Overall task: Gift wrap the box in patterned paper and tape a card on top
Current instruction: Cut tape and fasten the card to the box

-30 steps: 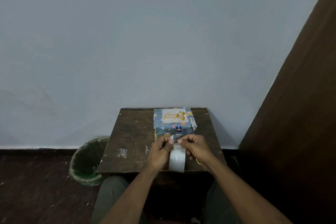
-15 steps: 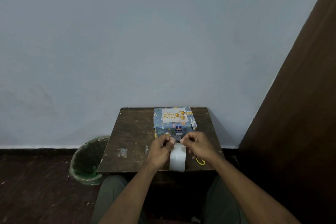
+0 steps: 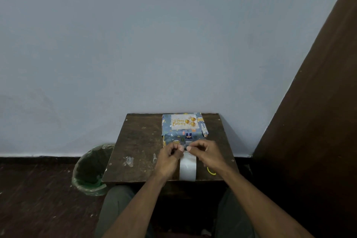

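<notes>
Two hands meet just in front of the wrapped box: the left hand [image 3: 171, 155] and the right hand [image 3: 205, 153] each have curled fingers [image 3: 181, 149] drawn together at the tips, pinching what looks like a small clear piece of tape between them, though it is too faint to make out for sure. Right below the fingertips lies a white rectangular strip of paper or tape backing [image 3: 187, 168], reaching to the near edge of the dark brown wooden worktop [image 3: 139, 141]. The blue patterned gift-wrapped box [image 3: 183, 134] sits toward the back of the worktop, close to the pale wall, with a white "Happy Birthday" card with gold balloons [image 3: 184, 121] lying flat on its top. A small yellow loop [image 3: 211, 171] lies by the right wrist, and crumpled clear scraps [image 3: 129, 161] lie to the left. A green-lined waste bin [image 3: 90, 170] stands on the floor beside the worktop
</notes>
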